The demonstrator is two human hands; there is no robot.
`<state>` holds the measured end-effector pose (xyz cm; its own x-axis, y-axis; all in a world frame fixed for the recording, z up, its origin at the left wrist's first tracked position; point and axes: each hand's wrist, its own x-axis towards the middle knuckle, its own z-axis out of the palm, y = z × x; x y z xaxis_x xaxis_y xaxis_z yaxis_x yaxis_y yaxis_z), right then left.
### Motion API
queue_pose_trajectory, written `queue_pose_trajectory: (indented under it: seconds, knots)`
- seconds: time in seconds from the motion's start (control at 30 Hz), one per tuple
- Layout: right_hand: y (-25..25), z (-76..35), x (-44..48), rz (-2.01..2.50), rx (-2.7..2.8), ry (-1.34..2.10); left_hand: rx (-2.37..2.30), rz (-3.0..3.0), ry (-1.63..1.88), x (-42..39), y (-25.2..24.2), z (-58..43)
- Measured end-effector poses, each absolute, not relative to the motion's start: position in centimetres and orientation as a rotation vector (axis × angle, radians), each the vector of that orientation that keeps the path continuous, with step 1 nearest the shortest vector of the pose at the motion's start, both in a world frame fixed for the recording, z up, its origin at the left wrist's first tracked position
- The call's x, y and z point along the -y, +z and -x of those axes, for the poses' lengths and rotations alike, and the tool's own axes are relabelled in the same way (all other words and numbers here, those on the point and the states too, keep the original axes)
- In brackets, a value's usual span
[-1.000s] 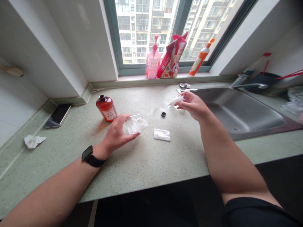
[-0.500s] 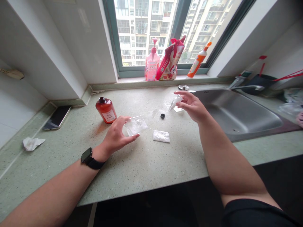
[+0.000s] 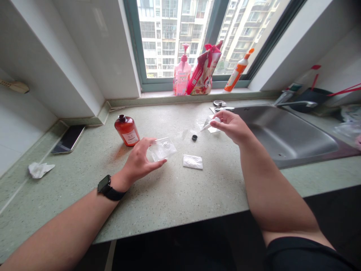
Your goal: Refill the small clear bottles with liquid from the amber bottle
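Note:
My left hand (image 3: pixel 141 156) grips a clear plastic case (image 3: pixel 166 149) between thumb and fingers, over the counter. In my right hand (image 3: pixel 232 126), a small white tube with a pointed tip (image 3: pixel 207 127) is pinched, its tip slanting down and left. Below that tip lies a small black cap (image 3: pixel 194 137). A folded white tissue (image 3: pixel 193 162) rests on the counter between my hands. To the left of the case, an amber bottle (image 3: pixel 126 128) with a white label stands upright without a cap. Some clear and white packaging (image 3: pixel 213 130) lies under my right hand.
A phone (image 3: pixel 68 139) and a crumpled tissue (image 3: pixel 40 170) lie at the left. The steel sink (image 3: pixel 287 131) with its faucet (image 3: pixel 303 103) is on the right. A pink pump bottle (image 3: pixel 182 77), a red bag (image 3: pixel 205 71) and an orange bottle (image 3: pixel 237 73) line the windowsill.
My right hand has turned and its fingers have closed in on the white tube. My left hand still holds the clear case in nearly the same place.

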<state>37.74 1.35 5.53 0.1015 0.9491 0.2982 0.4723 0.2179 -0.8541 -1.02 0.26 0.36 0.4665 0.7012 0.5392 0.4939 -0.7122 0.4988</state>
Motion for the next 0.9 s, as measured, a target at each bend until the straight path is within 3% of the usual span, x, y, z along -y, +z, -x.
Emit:
queue_pose_trajectory:
  seconds: [0.6, 0.9]
  knots:
    - [5.00, -38.04, -1.67, 1.592, 1.665, 0.484, -1.031, -2.431, 1.070, -0.10, 0.59, 0.93]
    - [5.17, -38.18, -1.72, 1.520, 1.584, 0.811, -1.019, -2.440, 1.075, -0.08, 0.64, 0.86]
